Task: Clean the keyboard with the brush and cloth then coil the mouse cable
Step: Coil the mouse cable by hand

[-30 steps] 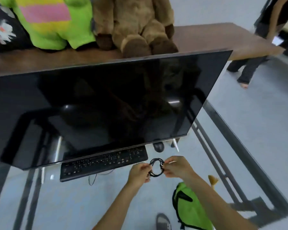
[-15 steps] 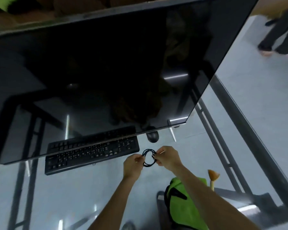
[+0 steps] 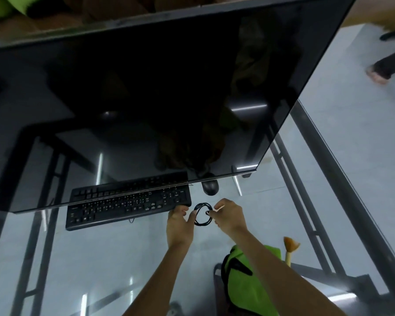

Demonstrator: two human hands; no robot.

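The black mouse cable [image 3: 202, 214] is wound into a small coil held between both hands above the glass desk. My left hand [image 3: 179, 221] pinches its left side. My right hand [image 3: 228, 216] grips its right side, with a thin light-coloured tie end sticking out past the fingers. The black mouse [image 3: 210, 187] lies just beyond the coil, partly under the monitor's lower edge. A black keyboard [image 3: 128, 207] sits to the left of my hands. The green cloth [image 3: 251, 283] and the wooden brush [image 3: 290, 248] lie near my right forearm.
A large dark monitor [image 3: 157, 99] leans over the glass desk [image 3: 100, 258] and covers the keyboard's far rows. Plush toys sit on a brown table [image 3: 55, 23] behind it. Another person's leg and foot [image 3: 381, 71] stand on the floor at the far right.
The view tipped downward, so the plush toys slid nearly out of frame. Both hands kept hold of the coil, and it looks slightly tighter now.
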